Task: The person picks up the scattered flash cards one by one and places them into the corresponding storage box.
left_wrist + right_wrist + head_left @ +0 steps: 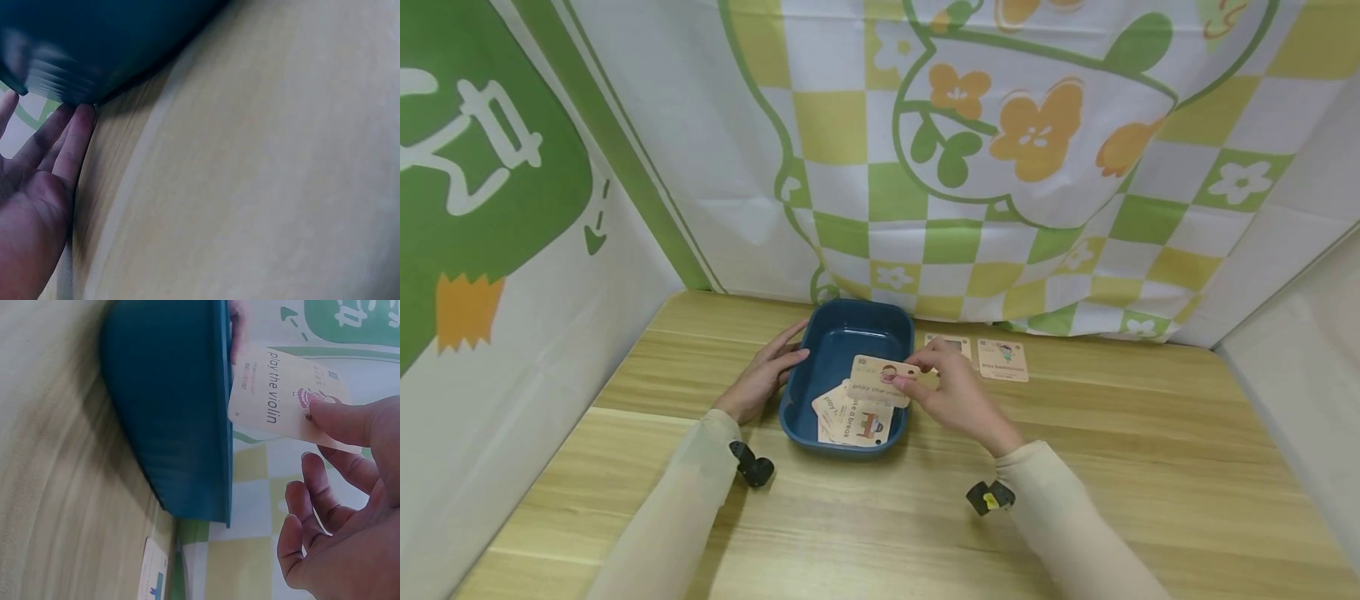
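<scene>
Over the right side of a blue plastic tray (847, 316), my right hand (951, 392) pinches a picture card (284, 394) between thumb and forefinger. The card reads "play the violin" in the right wrist view. Inside the tray, several cards (859, 425) lie overlapping at the near end, the top one showing a desk picture. My left hand (763, 375) rests along the tray's left side, thumb at the rim. In the left wrist view its extended fingers (75, 140) touch the tray's outer wall (119, 50) low down.
Two more cards lie on the wooden table (1075, 467) right of the tray: one printed card (1002, 360) in full view and another card (951, 342) partly behind my right hand. A patterned cloth (940, 242) hangs along the table's back edge. A white panel (587, 275) stands at the left.
</scene>
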### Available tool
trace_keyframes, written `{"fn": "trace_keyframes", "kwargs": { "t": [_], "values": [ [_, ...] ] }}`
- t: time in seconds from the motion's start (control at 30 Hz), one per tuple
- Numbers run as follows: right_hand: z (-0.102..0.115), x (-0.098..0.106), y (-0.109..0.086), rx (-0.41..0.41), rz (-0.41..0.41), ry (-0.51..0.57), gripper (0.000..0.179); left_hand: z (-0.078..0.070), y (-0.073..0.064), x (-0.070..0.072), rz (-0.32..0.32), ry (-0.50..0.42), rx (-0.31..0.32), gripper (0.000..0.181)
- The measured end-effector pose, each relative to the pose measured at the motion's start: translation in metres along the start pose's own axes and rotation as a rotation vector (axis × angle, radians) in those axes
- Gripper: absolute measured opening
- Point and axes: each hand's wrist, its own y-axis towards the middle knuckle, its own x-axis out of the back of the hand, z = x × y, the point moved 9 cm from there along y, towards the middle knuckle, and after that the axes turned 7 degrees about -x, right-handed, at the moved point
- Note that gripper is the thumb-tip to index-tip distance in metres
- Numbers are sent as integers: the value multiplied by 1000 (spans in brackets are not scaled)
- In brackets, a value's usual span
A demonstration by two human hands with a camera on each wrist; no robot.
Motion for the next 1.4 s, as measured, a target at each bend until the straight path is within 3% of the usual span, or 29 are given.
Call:
{"fn": "trace_keyframes", "kwargs": {
  "t": [0.63, 1.4],
  "values": [
    [-8, -25, -2, 8, 44, -80, 7, -1, -1, -1, 1, 2, -10, 63],
    [-21, -16, -5, -21, 19, -20, 17, -2, -1, 0, 9, -1, -19, 63]
  ]
}}
